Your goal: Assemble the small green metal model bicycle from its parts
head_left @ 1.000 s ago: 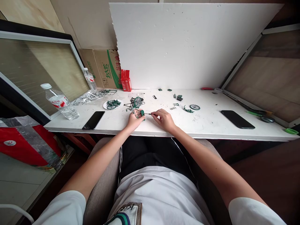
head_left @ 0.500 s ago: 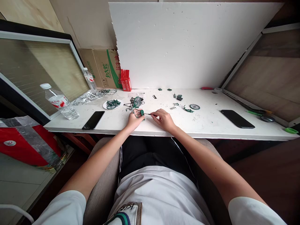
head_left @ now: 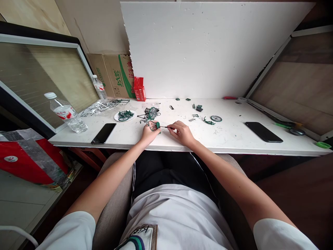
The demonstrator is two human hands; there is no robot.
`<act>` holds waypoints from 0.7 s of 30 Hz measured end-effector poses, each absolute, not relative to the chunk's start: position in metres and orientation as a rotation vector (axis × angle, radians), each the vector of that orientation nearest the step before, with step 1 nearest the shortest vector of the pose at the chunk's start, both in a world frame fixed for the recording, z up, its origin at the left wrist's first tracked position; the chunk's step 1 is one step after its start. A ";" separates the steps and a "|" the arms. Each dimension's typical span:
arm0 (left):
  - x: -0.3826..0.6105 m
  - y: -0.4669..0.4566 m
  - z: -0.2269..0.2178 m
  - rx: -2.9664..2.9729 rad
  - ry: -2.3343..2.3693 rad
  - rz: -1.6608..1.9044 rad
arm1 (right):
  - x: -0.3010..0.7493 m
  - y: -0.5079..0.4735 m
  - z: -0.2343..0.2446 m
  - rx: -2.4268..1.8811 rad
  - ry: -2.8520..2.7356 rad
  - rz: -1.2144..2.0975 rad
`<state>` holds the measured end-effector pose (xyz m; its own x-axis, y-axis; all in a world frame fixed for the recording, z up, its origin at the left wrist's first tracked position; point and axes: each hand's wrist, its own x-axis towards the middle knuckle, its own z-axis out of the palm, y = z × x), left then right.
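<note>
Near the table's front edge, my left hand (head_left: 148,135) is closed around a small green and black model bicycle (head_left: 157,125), its fingers hiding part of the frame. A spoked wheel (head_left: 152,113) shows just beyond the fingers; whether it belongs to the held model I cannot tell. My right hand (head_left: 183,134) pinches a slim, dark tool like a small screwdriver (head_left: 164,127). It points left, its thin tip at the green part of the model. To the left, a white plate (head_left: 116,118) carries another green model bicycle (head_left: 125,115).
Right of my hands lie a loose wheel (head_left: 216,118), a curved green part (head_left: 208,121) and dark small pieces (head_left: 199,108). Phones lie at left (head_left: 103,133) and right (head_left: 263,132). Water bottles (head_left: 68,114), parts frames (head_left: 104,107) and a red box (head_left: 139,89) stand or lie farther left.
</note>
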<state>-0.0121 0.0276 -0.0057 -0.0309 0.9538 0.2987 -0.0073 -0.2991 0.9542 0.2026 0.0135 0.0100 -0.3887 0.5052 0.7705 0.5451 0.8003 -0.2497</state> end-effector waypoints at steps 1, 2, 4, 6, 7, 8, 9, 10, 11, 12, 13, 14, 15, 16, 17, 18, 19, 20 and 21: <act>-0.012 0.028 -0.007 1.420 1.069 1.459 | 0.203 0.014 0.010 -0.776 -2.056 -0.056; -0.012 0.029 -0.008 1.441 1.078 1.459 | 0.203 0.014 0.010 -0.772 -2.056 -0.060; -0.013 0.029 -0.011 1.506 1.106 1.464 | 0.203 0.014 0.009 -0.757 -2.053 -0.073; -0.013 0.029 -0.014 1.579 1.136 1.473 | 0.203 0.015 0.008 -0.742 -2.045 -0.094; -0.014 0.029 -0.014 1.605 1.147 1.480 | 0.202 0.015 0.007 -0.740 -2.042 -0.104; -0.014 0.029 -0.015 1.622 1.155 1.487 | 0.202 0.015 0.007 -0.742 -2.041 -0.112; -0.014 0.029 -0.015 1.631 1.161 1.491 | 0.202 0.015 0.007 -0.747 -2.040 -0.117; -0.014 0.029 -0.015 1.636 1.164 1.493 | 0.202 0.015 0.007 -0.753 -2.042 -0.119; -0.013 0.028 -0.014 1.641 1.168 1.491 | 0.202 0.015 0.007 -0.759 -2.043 -0.120; -0.013 0.028 -0.014 1.644 1.172 1.487 | 0.202 0.015 0.007 -0.764 -2.043 -0.121; -0.014 0.028 -0.014 1.646 1.179 1.484 | 0.202 0.015 0.007 -0.766 -2.043 -0.121; -0.014 0.028 -0.014 1.646 1.185 1.481 | 0.202 0.015 0.007 -0.767 -2.043 -0.122; -0.014 0.028 -0.013 1.645 1.190 1.478 | 0.202 0.015 0.007 -0.766 -2.043 -0.123; -0.014 0.028 -0.013 1.642 1.194 1.477 | 0.202 0.015 0.007 -0.765 -2.043 -0.123; -0.014 0.029 -0.014 1.639 1.196 1.475 | 0.202 0.015 0.007 -0.762 -2.043 -0.125; -0.014 0.029 -0.014 1.638 1.197 1.474 | 0.202 0.015 0.007 -0.758 -2.044 -0.125; -0.014 0.029 -0.014 1.639 1.197 1.472 | 0.202 0.016 0.007 -0.755 -2.045 -0.126; -0.014 0.029 -0.015 1.641 1.198 1.471 | 0.202 0.016 0.007 -0.755 -2.045 -0.126; -0.014 0.029 -0.015 1.643 1.201 1.472 | 0.202 0.016 0.006 -0.759 -2.044 -0.125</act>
<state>-0.0142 0.0295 -0.0149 -0.0341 0.9108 0.4114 0.2207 -0.3947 0.8919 0.2019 0.0159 0.0063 -0.3856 0.4656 0.7966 0.5590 0.8047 -0.1997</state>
